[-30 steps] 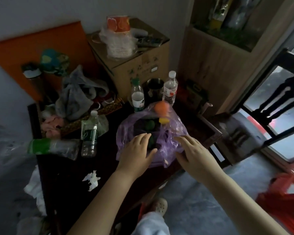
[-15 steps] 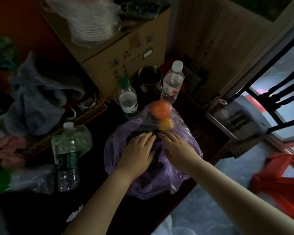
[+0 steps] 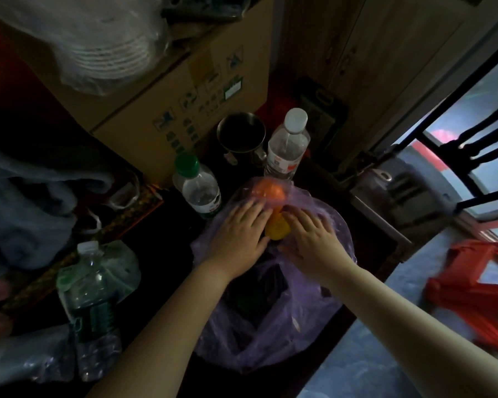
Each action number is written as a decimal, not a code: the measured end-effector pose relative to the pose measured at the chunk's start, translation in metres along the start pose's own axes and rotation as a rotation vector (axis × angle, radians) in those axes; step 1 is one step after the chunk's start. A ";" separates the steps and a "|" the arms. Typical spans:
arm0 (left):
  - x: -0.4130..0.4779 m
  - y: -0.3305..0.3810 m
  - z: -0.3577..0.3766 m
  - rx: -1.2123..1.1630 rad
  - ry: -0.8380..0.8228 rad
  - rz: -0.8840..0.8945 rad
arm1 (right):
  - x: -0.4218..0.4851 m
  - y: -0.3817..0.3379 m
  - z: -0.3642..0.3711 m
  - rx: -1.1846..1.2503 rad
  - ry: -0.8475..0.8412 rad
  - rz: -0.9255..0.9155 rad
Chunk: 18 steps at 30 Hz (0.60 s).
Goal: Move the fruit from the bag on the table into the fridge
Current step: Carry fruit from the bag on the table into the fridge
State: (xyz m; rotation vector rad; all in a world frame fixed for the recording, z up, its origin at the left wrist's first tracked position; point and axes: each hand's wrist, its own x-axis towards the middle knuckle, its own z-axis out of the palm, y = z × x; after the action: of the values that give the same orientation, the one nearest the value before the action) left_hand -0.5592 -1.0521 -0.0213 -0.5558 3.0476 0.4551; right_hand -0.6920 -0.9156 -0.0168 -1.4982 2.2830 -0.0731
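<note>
Both hands lie palm-down with fingers spread on the thin, translucent purple plastic bag (image 3: 273, 334): the left hand (image 3: 237, 235) on its far-left part, the right hand (image 3: 314, 238) on its far-right part, neither gripping anything. Between them shows a small yellow fruit (image 3: 276, 229), touching both hands; just beyond it a round orange fruit (image 3: 270, 191) shows blurred through the film. The bag sits on a dark table (image 3: 167, 254) near its right edge, beside a pale blue-grey floor (image 3: 385, 340). Beyond the bag stand a clear green-capped plastic bottle (image 3: 197, 188), a dark metal mug (image 3: 242, 136) and a clear white-capped plastic bottle (image 3: 288, 145), with a brown cardboard box (image 3: 184, 90) behind them. At near left stands another clear bottle with a green label (image 3: 92, 303); grey cloth (image 3: 26, 211) is heaped at the far left. A wooden cabinet (image 3: 371, 53) rises at the far right, and red plastic stools (image 3: 472, 288) lie on the floor at the right. The bag is crumpled and open, with dark, indistinct contents nearer the viewer. Compared with half a second ago, the hands have moved farther into the bag and parted, uncovering the yellow fruit, and the camera has come closer.
</note>
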 end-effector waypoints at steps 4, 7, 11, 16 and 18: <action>0.022 -0.007 0.005 -0.019 -0.007 0.003 | 0.010 0.006 0.000 0.038 0.045 0.008; 0.035 -0.010 0.006 -0.037 0.007 -0.001 | 0.014 0.009 0.005 0.075 0.088 0.015; 0.043 -0.014 0.009 -0.065 0.007 -0.024 | 0.020 0.011 0.008 0.098 0.077 0.027; 0.051 -0.018 0.011 -0.095 -0.033 -0.067 | 0.023 0.010 0.010 0.120 0.057 0.024; 0.052 -0.020 0.012 -0.083 -0.056 -0.066 | 0.022 0.009 0.013 0.120 0.059 0.027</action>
State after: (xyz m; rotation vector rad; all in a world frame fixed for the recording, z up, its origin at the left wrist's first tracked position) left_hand -0.6016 -1.0847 -0.0420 -0.6327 2.9582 0.5870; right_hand -0.7030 -0.9291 -0.0380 -1.4213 2.3003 -0.2451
